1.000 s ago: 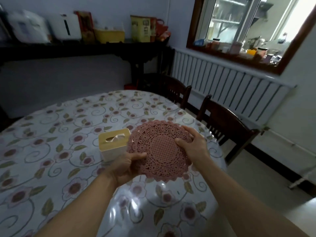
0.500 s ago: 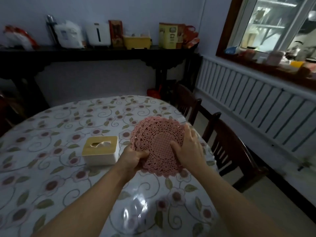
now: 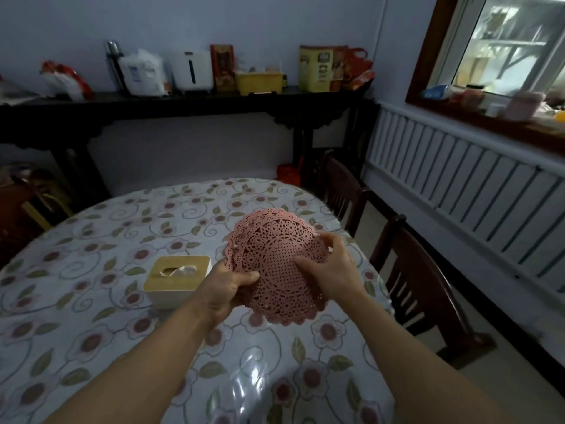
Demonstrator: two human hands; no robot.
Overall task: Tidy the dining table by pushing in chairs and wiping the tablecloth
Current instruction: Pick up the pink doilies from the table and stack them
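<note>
A stack of round pink lace placemats is held above the right side of the round table, which wears a floral tablecloth under clear plastic. My left hand grips the stack's near left edge, thumb on top. My right hand holds the right edge, fingers curled over the rim. Two dark wooden chairs stand along the table's right side: the nearer chair is angled away from the table, the farther chair sits closer in.
A white tissue box with a wooden lid rests on the table left of the mats. A dark sideboard with boxes and bags lines the back wall. A white radiator runs under the window at right.
The view has swung left and up, showing more of the sideboard. Both hands kept hold of the mats and shifted their grip, lifting and tilting the stack slightly.
</note>
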